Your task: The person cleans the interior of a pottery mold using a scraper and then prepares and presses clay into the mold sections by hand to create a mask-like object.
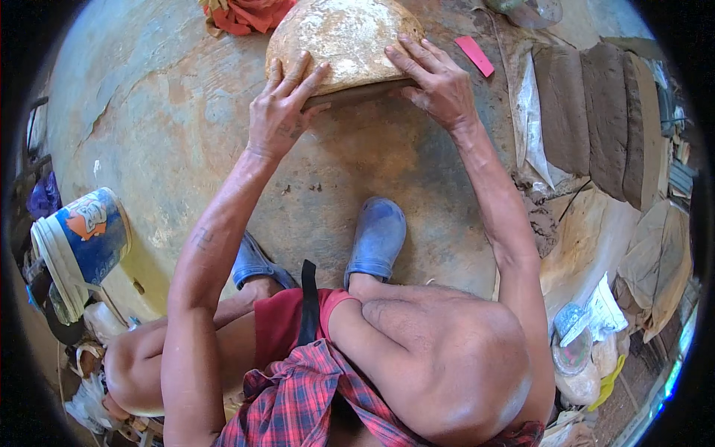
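Your left hand [287, 104] and right hand [439, 86] hold the dome [346, 41] at the top centre of the frame. The dome is pale and mottled, and the upper edge of the frame cuts it off. A dark band [357, 95] runs along its lower edge.

Left hand: fingers spread on the lower left of the dome, thumb at the dark band. Right hand: fingers spread on the lower right, thumb at the same band. Both arms are extended toward the top of the frame.

Red cloth [249, 15] lies at the upper left of the dome. A pink strip [474, 56] lies on the floor [179, 164], just to the right of your right hand. Dark brown slabs [596, 112] lie side by side at the upper right, next to a whitish sheet [532, 134].

Your blue clogs [378, 235] stand on the floor at the centre, below the dome. A blue and white bucket [93, 235] is at the left, tilted. A yellow item [611, 384] lies at the lower right.
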Demonstrator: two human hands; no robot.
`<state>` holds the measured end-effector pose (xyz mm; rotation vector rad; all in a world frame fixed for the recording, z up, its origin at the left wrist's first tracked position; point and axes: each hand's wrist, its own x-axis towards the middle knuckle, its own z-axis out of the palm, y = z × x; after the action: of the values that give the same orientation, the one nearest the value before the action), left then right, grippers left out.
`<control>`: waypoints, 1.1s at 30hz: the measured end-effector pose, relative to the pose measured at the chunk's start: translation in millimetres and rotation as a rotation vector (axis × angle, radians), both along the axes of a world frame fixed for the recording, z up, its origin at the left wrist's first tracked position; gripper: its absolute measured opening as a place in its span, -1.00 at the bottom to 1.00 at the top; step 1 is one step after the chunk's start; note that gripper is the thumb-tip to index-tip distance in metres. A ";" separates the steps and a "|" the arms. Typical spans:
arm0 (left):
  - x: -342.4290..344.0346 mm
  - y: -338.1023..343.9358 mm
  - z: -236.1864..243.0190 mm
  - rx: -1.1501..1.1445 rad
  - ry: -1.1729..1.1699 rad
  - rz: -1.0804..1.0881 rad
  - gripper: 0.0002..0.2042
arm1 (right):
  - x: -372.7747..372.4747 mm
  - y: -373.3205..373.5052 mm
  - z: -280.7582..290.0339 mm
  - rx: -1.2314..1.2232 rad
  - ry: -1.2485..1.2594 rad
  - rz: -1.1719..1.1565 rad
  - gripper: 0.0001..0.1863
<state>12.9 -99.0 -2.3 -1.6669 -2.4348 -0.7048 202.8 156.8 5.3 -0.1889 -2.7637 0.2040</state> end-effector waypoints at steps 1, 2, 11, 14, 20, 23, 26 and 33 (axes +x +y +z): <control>0.4 -0.4 0.0 0.003 0.008 0.005 -0.26 | -3.9 -1.1 3.2 0.005 0.008 0.000 -0.02; 2.5 -0.5 -0.2 -0.012 0.007 0.011 -0.25 | -5.8 -5.1 5.9 0.007 0.016 0.005 -0.02; 3.8 5.6 -0.1 -0.031 0.012 0.004 -0.27 | -7.6 -6.1 4.3 0.070 -0.005 0.017 -0.07; 11.8 10.8 4.5 -0.029 0.021 -0.005 -0.28 | -6.6 -11.0 5.3 0.082 0.009 0.012 -0.07; 15.2 14.7 3.3 -0.046 0.069 0.063 -0.28 | -11.5 -17.4 0.1 0.092 0.022 -0.001 -0.11; 16.2 14.6 -0.1 -0.019 0.078 0.053 -0.27 | -10.5 -18.1 -2.1 0.068 0.067 -0.002 -0.12; 22.3 15.8 1.9 -0.052 0.043 0.082 -0.27 | -8.6 -28.6 -3.1 0.056 0.078 -0.031 -0.12; 26.9 21.0 -4.2 -0.022 0.092 0.113 -0.29 | -11.2 -33.4 -14.1 0.033 0.160 -0.095 -0.12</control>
<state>39.8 -78.0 -6.5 -1.5194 -2.4576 -0.5746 191.7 123.4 -8.8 -0.2822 -2.5904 0.1425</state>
